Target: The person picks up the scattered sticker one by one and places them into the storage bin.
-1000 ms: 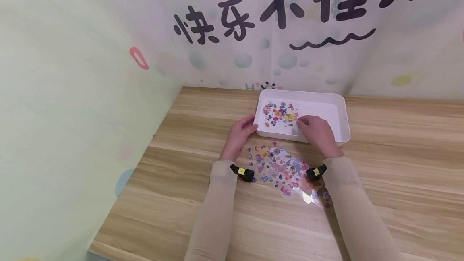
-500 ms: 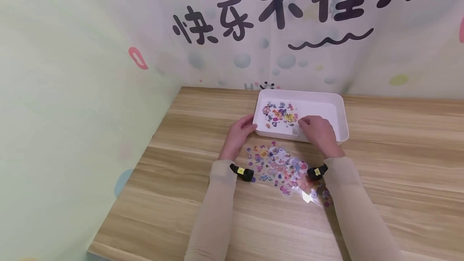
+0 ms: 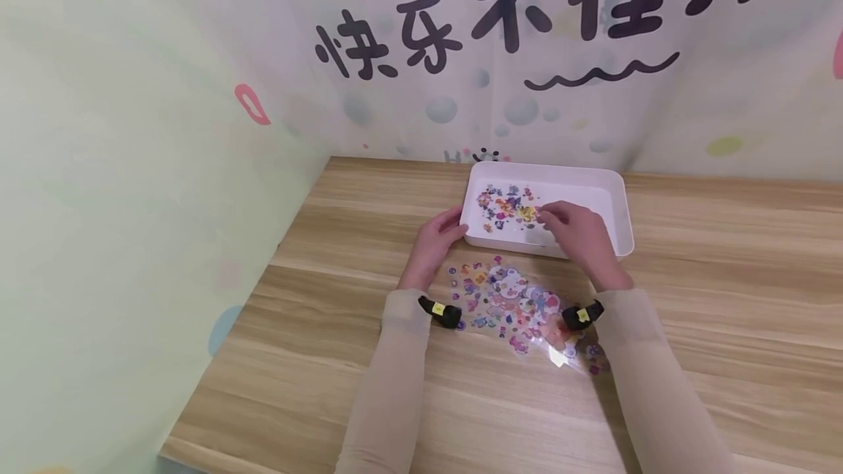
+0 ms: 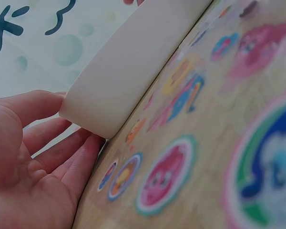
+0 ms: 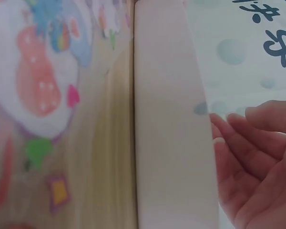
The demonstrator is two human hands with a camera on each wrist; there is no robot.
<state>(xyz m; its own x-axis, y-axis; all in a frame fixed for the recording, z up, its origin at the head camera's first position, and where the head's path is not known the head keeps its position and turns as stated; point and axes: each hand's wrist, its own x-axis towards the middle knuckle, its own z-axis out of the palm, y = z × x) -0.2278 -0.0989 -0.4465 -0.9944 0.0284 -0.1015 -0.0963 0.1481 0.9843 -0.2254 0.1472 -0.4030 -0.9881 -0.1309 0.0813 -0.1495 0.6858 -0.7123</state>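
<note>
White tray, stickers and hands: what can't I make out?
Whether the right hand holds anything: head view, its back hides this; right wrist view, the white tray partly covers it.
Designs on the small stickers in the tray: head view, too small.
Part of the clear sticker sheets on the wooden table: head view, behind the right wrist camera.
Design of the large round sticker: left wrist view, blurred and cut off by the right edge.
</note>
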